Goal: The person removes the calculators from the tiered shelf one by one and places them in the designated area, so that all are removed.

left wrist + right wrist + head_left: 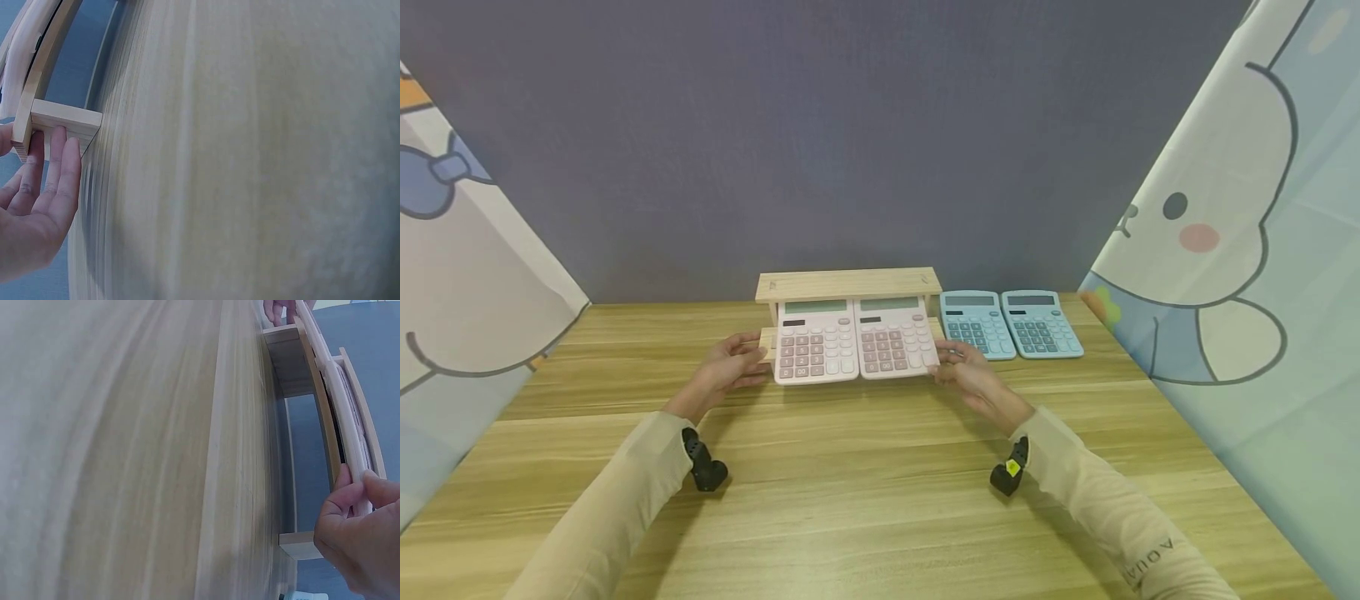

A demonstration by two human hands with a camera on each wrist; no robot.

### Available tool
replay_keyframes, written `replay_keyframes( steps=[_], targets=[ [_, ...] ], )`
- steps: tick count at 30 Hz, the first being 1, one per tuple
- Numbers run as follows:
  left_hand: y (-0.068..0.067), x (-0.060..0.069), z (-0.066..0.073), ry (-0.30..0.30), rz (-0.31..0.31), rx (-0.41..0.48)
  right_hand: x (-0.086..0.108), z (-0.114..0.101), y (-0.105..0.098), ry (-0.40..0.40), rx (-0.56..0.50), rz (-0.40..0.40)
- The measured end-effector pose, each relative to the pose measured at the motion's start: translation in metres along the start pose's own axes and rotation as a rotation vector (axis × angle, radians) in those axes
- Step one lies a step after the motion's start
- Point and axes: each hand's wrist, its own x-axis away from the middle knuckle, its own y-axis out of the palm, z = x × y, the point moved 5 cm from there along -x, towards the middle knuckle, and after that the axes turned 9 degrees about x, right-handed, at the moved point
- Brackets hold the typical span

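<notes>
Two pink calculators stand side by side on a small wooden shelf [848, 285], the left calculator [817, 321] and the right calculator [917, 340]. Both jut past the front of its lower board, and their tops reach under the upper board. My left hand [726, 369] grips the left end of the lower board [42, 69], thumb on top and fingers beneath. With thumb and index finger, my right hand [365, 534] pinches the near right edge of the right calculator. In the right wrist view, the shelf's legs hold the lower board above the table.
Two blue calculators, one [977, 321] beside the shelf and another [1041, 325] farther right, lie on the wooden table [850, 492]. A dark wall panel [850, 150] rises behind. Cartoon-printed sheets [1217, 217] flank both sides.
</notes>
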Motion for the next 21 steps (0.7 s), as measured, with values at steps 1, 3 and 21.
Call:
replay_keyframes(
  steps=[1,3,21],
  targets=[
    [-0.0002,0.0,0.0,0.0,0.0,0.0,0.0001,0.0001,-0.0001,0.0,0.001,-0.003],
    [-0.0003,-0.0001,0.0,0.001,-0.004,0.001,0.0003,0.0007,-0.0003,0.003,0.005,-0.006],
    [0.0001,0.0008,0.0009,0.002,-0.014,-0.008,0.0092,0.0032,-0.0029,0.035,0.013,-0.012]
  ],
)
